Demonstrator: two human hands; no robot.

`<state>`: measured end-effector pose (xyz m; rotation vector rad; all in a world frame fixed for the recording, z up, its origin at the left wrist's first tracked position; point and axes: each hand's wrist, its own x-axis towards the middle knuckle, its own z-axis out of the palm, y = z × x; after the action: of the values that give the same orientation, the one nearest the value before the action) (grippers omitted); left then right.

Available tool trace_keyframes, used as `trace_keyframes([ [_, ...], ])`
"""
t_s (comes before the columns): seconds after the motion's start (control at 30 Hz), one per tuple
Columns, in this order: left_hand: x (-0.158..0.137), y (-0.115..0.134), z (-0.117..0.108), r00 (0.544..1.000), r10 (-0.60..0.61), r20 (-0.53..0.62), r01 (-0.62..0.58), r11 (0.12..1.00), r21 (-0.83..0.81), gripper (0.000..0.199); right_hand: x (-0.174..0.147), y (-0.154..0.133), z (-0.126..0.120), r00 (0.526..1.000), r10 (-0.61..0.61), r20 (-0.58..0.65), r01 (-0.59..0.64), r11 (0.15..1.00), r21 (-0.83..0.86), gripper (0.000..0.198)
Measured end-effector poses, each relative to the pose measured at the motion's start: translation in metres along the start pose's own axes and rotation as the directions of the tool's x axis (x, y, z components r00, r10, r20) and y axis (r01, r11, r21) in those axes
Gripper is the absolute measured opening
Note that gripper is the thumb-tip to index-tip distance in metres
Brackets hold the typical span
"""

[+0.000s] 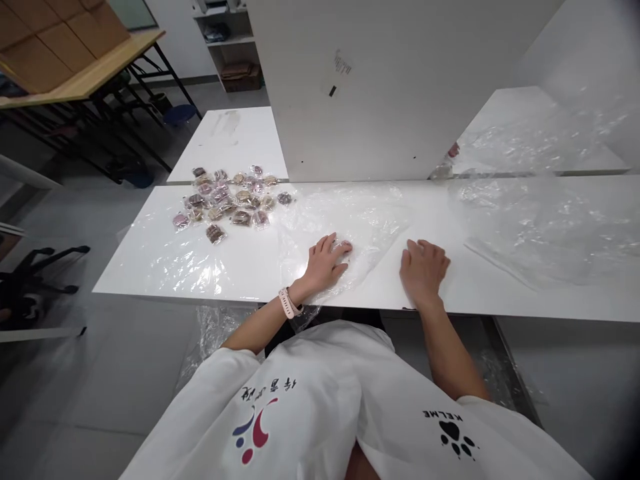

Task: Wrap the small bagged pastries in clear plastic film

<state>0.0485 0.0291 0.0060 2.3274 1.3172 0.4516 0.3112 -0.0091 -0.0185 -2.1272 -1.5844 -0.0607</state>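
Note:
My left hand (324, 267) lies with spread fingers on a clear plastic sheet or bag (373, 217) on the white table. A small pinkish-brown item (347, 246) shows at its fingertips, too small to name. To the right, my right hand (424, 270) rests on the bare tabletop with its fingers loosely bent and nothing visible in them. On the left part of the table lies a loose group of small, individually wrapped round pieces (243, 198) in pink, brown and yellowish tones. One brown wrapped piece (215, 233) sits nearest the front edge.
A tall white panel (370, 87) stands behind the table (150, 267). More clear plastic (550, 227) covers the right side, and some (215, 333) hangs below the front edge. A wooden-topped table (110, 63) and a blue stool (180, 115) are at the far left.

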Motion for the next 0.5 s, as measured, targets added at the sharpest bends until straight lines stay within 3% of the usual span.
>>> trace_keyframes([
  [0.07,-0.005,-0.005,0.003,0.999,0.033,0.022,-0.035,0.996,0.080,0.050,-0.006,-0.006,0.006,0.983,-0.146,0.107,0.141,0.988,0.060,0.044],
  [0.13,-0.006,-0.008,0.005,0.998,0.043,0.036,-0.047,0.991,0.129,0.054,-0.001,-0.023,0.015,0.949,-0.260,0.180,0.217,0.949,0.227,0.046],
  [0.23,-0.005,-0.010,0.007,0.999,0.035,0.029,-0.040,0.986,0.161,0.057,0.013,-0.054,0.024,0.917,-0.299,0.265,0.093,0.805,0.585,0.055],
  [0.33,-0.004,-0.010,0.007,0.999,0.040,0.018,-0.043,0.985,0.165,0.058,0.020,-0.075,0.024,0.875,-0.231,0.425,-0.288,0.456,0.842,0.065],
  [0.4,-0.005,-0.009,0.007,0.999,0.044,0.013,-0.046,0.984,0.170,0.058,0.020,-0.078,0.020,0.826,-0.179,0.534,-0.511,0.160,0.844,0.067],
  [0.47,-0.005,-0.009,0.007,0.999,0.047,0.013,-0.048,0.983,0.177,0.058,0.018,-0.074,0.014,0.798,-0.126,0.589,-0.600,-0.073,0.797,0.061],
  [0.5,-0.005,-0.009,0.007,0.999,0.048,0.012,-0.050,0.982,0.181,0.057,0.017,-0.071,0.010,0.795,-0.104,0.598,-0.607,-0.150,0.780,0.056],
])
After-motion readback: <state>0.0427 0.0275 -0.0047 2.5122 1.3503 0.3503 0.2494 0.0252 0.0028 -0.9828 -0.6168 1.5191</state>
